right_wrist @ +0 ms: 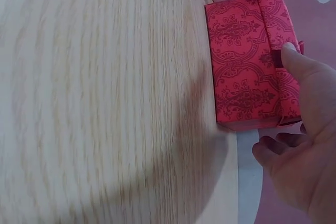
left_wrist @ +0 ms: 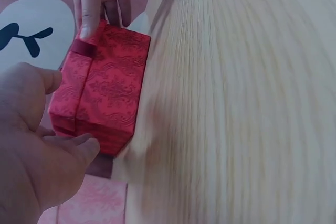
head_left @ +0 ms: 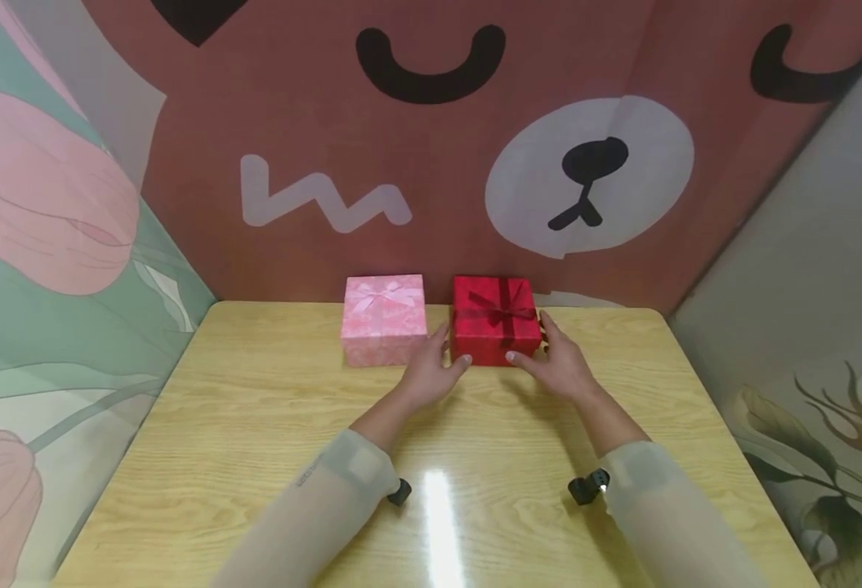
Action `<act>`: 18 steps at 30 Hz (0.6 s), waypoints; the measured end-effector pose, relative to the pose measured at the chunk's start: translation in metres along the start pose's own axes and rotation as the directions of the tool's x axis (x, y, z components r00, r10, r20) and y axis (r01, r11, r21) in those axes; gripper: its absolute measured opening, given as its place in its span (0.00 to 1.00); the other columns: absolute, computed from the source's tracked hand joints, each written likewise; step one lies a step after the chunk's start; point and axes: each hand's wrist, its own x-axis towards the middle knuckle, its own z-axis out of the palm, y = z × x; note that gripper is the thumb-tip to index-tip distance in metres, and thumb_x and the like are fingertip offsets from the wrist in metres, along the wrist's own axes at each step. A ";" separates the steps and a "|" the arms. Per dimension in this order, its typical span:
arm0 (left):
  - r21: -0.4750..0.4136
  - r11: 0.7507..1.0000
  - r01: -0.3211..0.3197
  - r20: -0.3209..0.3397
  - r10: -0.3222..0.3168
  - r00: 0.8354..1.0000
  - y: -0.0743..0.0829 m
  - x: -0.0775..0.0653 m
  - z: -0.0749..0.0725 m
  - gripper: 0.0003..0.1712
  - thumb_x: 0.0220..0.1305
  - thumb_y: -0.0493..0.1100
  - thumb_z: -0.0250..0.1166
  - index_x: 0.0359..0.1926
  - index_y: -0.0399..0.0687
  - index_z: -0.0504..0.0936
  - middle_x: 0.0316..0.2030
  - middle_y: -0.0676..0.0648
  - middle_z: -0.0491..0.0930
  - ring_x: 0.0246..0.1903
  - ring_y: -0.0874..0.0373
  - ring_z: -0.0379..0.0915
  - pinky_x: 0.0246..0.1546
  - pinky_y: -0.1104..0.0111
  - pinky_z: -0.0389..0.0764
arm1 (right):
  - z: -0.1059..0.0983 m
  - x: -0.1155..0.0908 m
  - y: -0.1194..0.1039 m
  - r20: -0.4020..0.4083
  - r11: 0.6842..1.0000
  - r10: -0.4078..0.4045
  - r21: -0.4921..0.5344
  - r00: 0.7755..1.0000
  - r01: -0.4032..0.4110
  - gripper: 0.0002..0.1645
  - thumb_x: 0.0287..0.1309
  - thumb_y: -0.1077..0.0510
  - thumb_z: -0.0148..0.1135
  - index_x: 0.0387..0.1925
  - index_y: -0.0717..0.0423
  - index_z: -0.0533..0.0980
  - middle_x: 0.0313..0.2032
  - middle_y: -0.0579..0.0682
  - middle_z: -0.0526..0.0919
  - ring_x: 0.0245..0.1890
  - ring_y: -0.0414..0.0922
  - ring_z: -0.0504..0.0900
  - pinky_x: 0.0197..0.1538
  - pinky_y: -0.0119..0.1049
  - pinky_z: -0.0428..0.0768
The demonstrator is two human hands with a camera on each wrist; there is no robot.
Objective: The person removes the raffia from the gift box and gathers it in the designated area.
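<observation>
A red gift box (head_left: 495,327) with a dark red ribbon bow on its lid sits at the far edge of the table. My left hand (head_left: 431,374) is at its left side, in the gap beside a pink gift box (head_left: 384,322) with a pale bow. On the other side, my right hand (head_left: 561,366) reaches around the front right corner, its thumb (right_wrist: 294,59) against the front of the lid by the ribbon. The right fingers (right_wrist: 270,149) stand slightly apart from the box's side. In the left wrist view, the left fingers (left_wrist: 84,148) overlap the box's lower side.
The light wood table (head_left: 269,457) ends at a brown wall with a bear face (head_left: 588,175). Flowered panels flank it at left (head_left: 41,188) and right (head_left: 828,343). Small black devices hang at the left cuff (head_left: 399,492) and right cuff (head_left: 585,488).
</observation>
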 end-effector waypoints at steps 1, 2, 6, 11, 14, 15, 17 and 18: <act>-0.004 1.000 0.000 -0.010 0.000 1.000 0.000 0.002 0.002 0.46 0.72 0.49 0.66 0.81 0.39 0.53 0.75 0.38 0.64 0.68 0.40 0.70 0.67 0.52 0.74 | 0.001 0.001 0.000 0.001 1.000 0.006 0.010 1.000 -0.006 0.69 0.59 0.31 0.71 0.83 0.58 0.42 0.77 0.64 0.59 0.74 0.63 0.64 0.69 0.59 0.72; -0.004 1.000 0.001 -0.021 -0.001 1.000 -0.001 0.005 0.003 0.46 0.73 0.49 0.66 0.81 0.39 0.53 0.75 0.39 0.66 0.68 0.41 0.71 0.67 0.52 0.74 | 0.001 0.002 0.000 0.001 1.000 0.013 0.022 1.000 -0.013 0.69 0.59 0.31 0.71 0.83 0.57 0.42 0.77 0.64 0.59 0.74 0.62 0.64 0.70 0.59 0.72; -0.021 0.999 0.026 -0.049 -0.027 0.998 -0.001 0.012 0.007 0.45 0.74 0.50 0.64 0.82 0.41 0.53 0.75 0.42 0.66 0.70 0.45 0.68 0.71 0.55 0.70 | 0.003 0.006 0.000 -0.006 0.997 0.034 0.066 0.999 -0.034 0.68 0.60 0.33 0.71 0.83 0.56 0.42 0.77 0.63 0.59 0.74 0.61 0.65 0.69 0.56 0.73; -0.031 0.996 0.089 -0.071 -0.091 0.993 0.000 0.016 0.012 0.44 0.75 0.51 0.63 0.81 0.41 0.55 0.75 0.43 0.66 0.71 0.49 0.67 0.72 0.58 0.68 | 0.004 0.004 0.002 -0.008 0.994 0.034 0.100 0.999 -0.033 0.67 0.60 0.35 0.72 0.84 0.53 0.43 0.77 0.62 0.61 0.72 0.62 0.69 0.67 0.55 0.75; -0.017 0.995 0.095 -0.086 -0.096 0.992 -0.001 0.017 0.015 0.43 0.75 0.51 0.63 0.81 0.41 0.56 0.73 0.42 0.69 0.70 0.49 0.69 0.71 0.59 0.69 | 0.005 0.003 0.003 -0.012 0.994 0.030 0.102 0.999 -0.029 0.65 0.60 0.35 0.72 0.84 0.50 0.44 0.76 0.62 0.63 0.70 0.62 0.71 0.66 0.54 0.77; -0.016 0.996 0.091 -0.089 -0.092 0.992 -0.001 0.018 0.015 0.42 0.75 0.50 0.63 0.81 0.40 0.57 0.73 0.42 0.69 0.70 0.49 0.69 0.71 0.59 0.69 | 0.005 0.003 0.003 -0.014 0.994 0.030 0.103 0.999 -0.028 0.65 0.61 0.35 0.72 0.84 0.49 0.45 0.75 0.62 0.64 0.70 0.62 0.71 0.66 0.54 0.77; -0.019 0.996 0.082 -0.095 -0.083 0.992 0.000 0.018 0.016 0.41 0.75 0.49 0.63 0.80 0.40 0.58 0.73 0.41 0.69 0.70 0.49 0.68 0.71 0.60 0.69 | 0.004 0.003 0.003 -0.023 0.995 0.031 0.098 0.999 -0.029 0.63 0.61 0.36 0.72 0.84 0.47 0.46 0.74 0.61 0.66 0.69 0.61 0.73 0.64 0.54 0.79; -0.028 0.997 0.074 -0.099 -0.077 0.992 0.001 0.018 0.016 0.41 0.75 0.49 0.63 0.80 0.40 0.58 0.73 0.40 0.69 0.70 0.49 0.68 0.71 0.59 0.69 | 0.004 0.003 0.003 -0.026 0.995 0.030 0.094 0.999 -0.027 0.62 0.62 0.36 0.72 0.84 0.47 0.46 0.74 0.61 0.67 0.68 0.61 0.73 0.63 0.54 0.79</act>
